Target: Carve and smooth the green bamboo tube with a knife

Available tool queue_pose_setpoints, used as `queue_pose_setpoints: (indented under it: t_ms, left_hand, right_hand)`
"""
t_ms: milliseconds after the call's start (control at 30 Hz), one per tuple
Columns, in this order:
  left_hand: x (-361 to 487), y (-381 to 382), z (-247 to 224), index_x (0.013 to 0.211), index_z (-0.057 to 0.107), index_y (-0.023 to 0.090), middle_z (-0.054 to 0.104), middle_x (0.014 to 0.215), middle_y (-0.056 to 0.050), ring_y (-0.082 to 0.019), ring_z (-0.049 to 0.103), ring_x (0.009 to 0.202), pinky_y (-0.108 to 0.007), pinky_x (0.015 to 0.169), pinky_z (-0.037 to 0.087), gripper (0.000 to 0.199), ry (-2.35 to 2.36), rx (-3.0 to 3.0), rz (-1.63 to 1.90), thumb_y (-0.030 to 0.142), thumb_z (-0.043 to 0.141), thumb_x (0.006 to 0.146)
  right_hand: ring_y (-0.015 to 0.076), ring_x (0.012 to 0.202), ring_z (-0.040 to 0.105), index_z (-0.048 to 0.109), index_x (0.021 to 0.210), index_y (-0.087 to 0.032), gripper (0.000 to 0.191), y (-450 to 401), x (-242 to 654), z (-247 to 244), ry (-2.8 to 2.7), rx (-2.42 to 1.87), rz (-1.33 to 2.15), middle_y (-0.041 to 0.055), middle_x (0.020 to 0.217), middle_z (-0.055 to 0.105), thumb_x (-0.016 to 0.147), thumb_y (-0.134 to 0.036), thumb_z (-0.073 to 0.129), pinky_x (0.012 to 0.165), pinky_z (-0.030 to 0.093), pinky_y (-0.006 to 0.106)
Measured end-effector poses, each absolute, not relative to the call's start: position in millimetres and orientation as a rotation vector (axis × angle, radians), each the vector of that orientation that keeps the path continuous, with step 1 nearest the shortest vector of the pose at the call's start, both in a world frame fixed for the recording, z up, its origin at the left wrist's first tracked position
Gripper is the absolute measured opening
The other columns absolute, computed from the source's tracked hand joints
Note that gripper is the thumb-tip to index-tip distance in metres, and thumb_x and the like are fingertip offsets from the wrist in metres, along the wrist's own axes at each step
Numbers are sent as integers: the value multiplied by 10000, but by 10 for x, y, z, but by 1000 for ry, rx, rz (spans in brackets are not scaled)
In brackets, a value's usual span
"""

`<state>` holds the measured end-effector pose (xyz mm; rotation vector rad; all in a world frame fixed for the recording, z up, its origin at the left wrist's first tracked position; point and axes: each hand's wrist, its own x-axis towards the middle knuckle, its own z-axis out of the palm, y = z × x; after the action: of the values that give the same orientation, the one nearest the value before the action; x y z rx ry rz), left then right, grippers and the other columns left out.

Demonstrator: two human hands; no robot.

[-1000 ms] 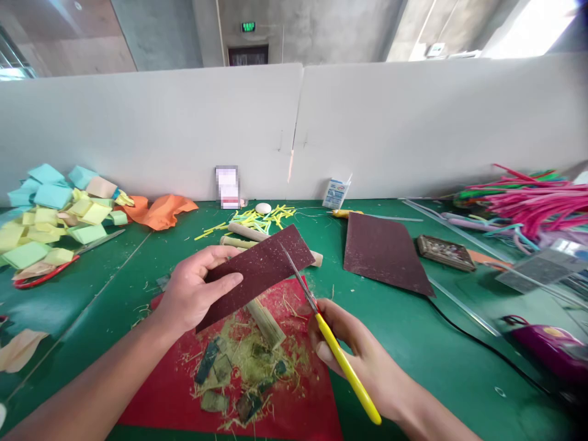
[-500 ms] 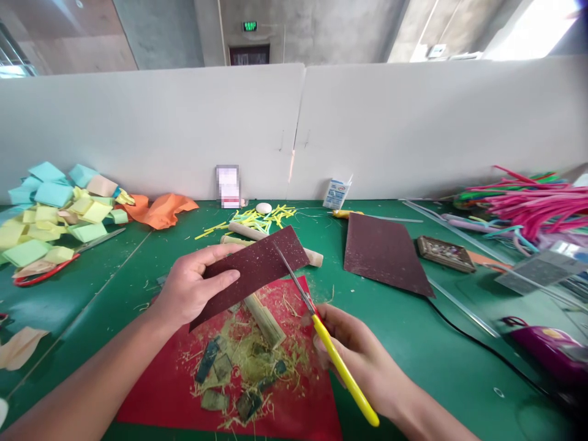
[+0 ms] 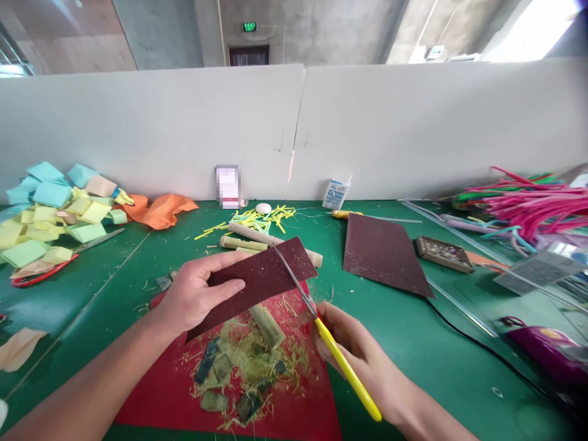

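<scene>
My left hand [image 3: 197, 291] pinches a dark maroon strip [image 3: 257, 275] between thumb and fingers, holding it tilted above a red sheet [image 3: 151, 392]. In my right hand [image 3: 344, 343] are scissors [image 3: 346, 370] with yellow and red handles; their blades lie across the right part of the strip. Under the strip, a pale green stick piece [image 3: 267, 327] rests on the red sheet among shavings [image 3: 257, 367] and dark green scraps [image 3: 214, 401]. Behind the strip lie more stick pieces [image 3: 243, 243].
A larger maroon sheet [image 3: 383, 254] lies to the right, by a small box [image 3: 444, 254]. Pink pipe cleaners [image 3: 528, 205] and a purple tool [image 3: 546, 352] are farther right. Folded paper pieces [image 3: 50, 214] and red-handled scissors [image 3: 46, 275] sit left. A white partition [image 3: 151, 135] stands behind.
The strip's right end has dipped and shifted slightly right, with my left hand moving a little right too. The scissors stay across it, almost unmoved. More of the stick pieces behind shows.
</scene>
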<state>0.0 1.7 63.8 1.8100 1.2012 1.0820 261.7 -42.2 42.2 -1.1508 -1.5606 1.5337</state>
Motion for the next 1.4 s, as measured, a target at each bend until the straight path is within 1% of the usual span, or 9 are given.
queue_pose_setpoints:
  t_ms: [133, 333, 600, 733, 867, 1033, 1167, 1300, 1400]
  left_hand:
    - [26, -12, 632, 1130, 646, 299, 665, 1154, 28, -192, 625, 1053, -271, 940, 505, 335, 1232, 1877, 1052, 328, 666, 797]
    - [37, 0, 614, 1147, 635, 282, 664, 1160, 23, -199, 624, 1061, -269, 918, 521, 365, 1240, 1842, 1051, 346, 668, 790]
    - [32, 74, 603, 1186, 615, 243, 632, 1215, -36, -235, 611, 1083, -376, 989, 476, 394, 1187, 1807, 983, 359, 632, 810]
    - [16, 116, 592, 1192, 609, 231, 625, 1225, -56, -237, 618, 1072, -383, 957, 495, 406, 1168, 1759, 931, 361, 630, 808]
    - [2, 143, 587, 1173, 621, 223, 632, 1214, -61, -239, 622, 1067, -381, 942, 497, 404, 1179, 1737, 879, 349, 642, 791]
    - [-82, 304, 613, 1152, 634, 237, 673, 1140, -49, -240, 660, 981, -389, 866, 522, 380, 1245, 1731, 816, 371, 612, 797]
    - [-125, 704, 700, 1141, 644, 214, 649, 1185, -56, -239, 626, 1050, -401, 954, 454, 372, 1404, 2004, 899, 330, 591, 792]
    - [43, 1286, 833, 1169, 629, 178, 666, 1146, -71, -217, 639, 990, -342, 888, 477, 391, 1477, 2311, 866, 280, 556, 799]
    - [306, 1650, 910, 1132, 649, 163, 699, 1037, -66, -199, 651, 890, -312, 810, 492, 359, 1440, 2480, 750, 215, 528, 798]
  right_hand:
    - [146, 745, 481, 577, 1066, -208, 447, -450, 2644, 387, -1586, -1164, 1530, 12, 829, 544, 739, -503, 658, 686, 440, 265]
    - [113, 604, 411, 571, 1084, -190, 442, -431, 2619, 387, -1485, -1066, 1611, -17, 672, 475, 828, -548, 538, 571, 395, 246]
    - [66, 487, 370, 546, 912, -173, 412, -417, 2595, 361, -1383, -1147, 1702, -44, 608, 454, 785, -563, 591, 426, 275, 205]
    - [50, 378, 325, 488, 805, -197, 419, -401, 2583, 417, -1364, -1216, 1758, -72, 509, 437, 749, -595, 606, 356, 212, 205]
    - [56, 312, 344, 448, 787, -208, 419, -383, 2598, 398, -1347, -1264, 1752, -77, 471, 465, 778, -614, 552, 319, 216, 203]
    - [66, 328, 357, 473, 846, -199, 395, -326, 2663, 355, -1249, -1193, 1620, -68, 486, 480, 797, -586, 539, 314, 246, 192]
    - [82, 421, 386, 518, 889, -193, 390, -238, 2787, 412, -1145, -1163, 1456, -65, 542, 436, 748, -542, 621, 362, 302, 208]
    - [106, 487, 442, 547, 859, -191, 391, -83, 2989, 401, -1250, -1368, 1253, -33, 597, 491, 708, -536, 653, 436, 350, 239]
    - [124, 521, 473, 563, 872, -177, 382, 59, 3155, 301, -1448, -1588, 1036, -11, 628, 530, 762, -543, 562, 464, 343, 248]
